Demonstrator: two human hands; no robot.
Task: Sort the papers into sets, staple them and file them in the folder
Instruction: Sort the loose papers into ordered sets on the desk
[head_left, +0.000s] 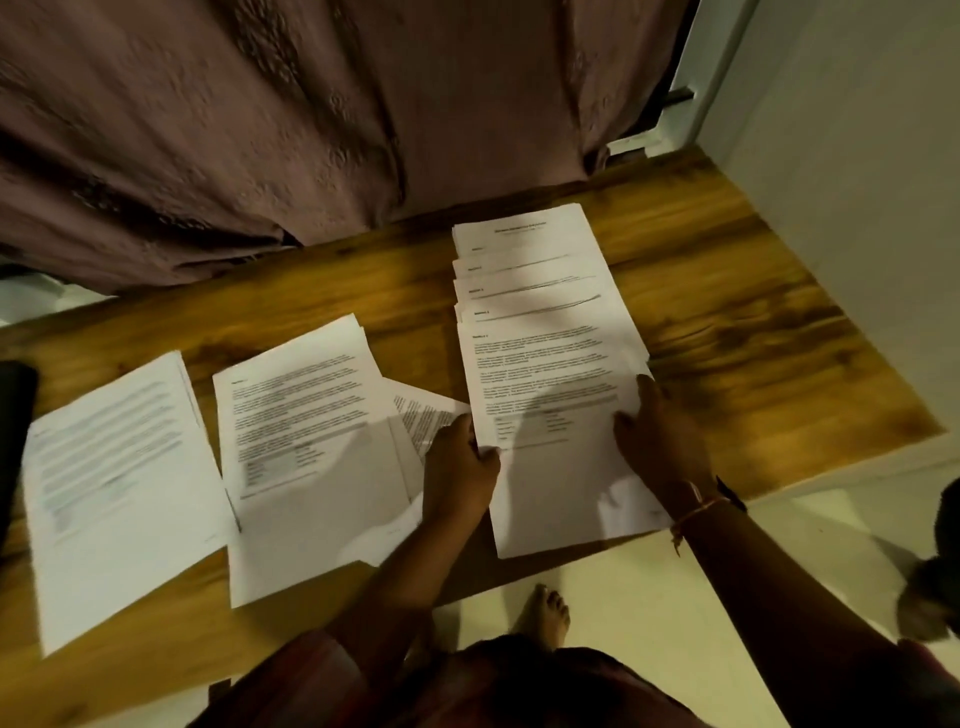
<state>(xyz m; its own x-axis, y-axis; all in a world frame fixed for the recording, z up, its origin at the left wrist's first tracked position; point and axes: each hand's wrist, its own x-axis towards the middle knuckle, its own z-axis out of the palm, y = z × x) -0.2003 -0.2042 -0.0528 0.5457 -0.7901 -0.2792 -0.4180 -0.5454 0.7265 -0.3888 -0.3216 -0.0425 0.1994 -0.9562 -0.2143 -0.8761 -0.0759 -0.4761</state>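
Note:
Printed white papers lie in three groups on a wooden table (727, 332). The right set (540, 343) is fanned, several sheets stepped one over another toward the curtain. My left hand (460, 467) pinches the left edge of its nearest sheet, thumb on top. My right hand (657, 431) lies on that sheet's right side, fingers spread and fairly straight. A middle pile (306, 415) sits left of my left hand, with loose sheets (421, 415) poking out beneath it. A left pile (114, 478) rests near the table's left end. No stapler or folder can be made out.
A mauve curtain (311, 130) hangs along the table's far edge. A dark object (15, 415) sits at the far left of the table. A white wall (857, 182) stands on the right. My bare foot (545, 608) is on the pale floor below the table's near edge.

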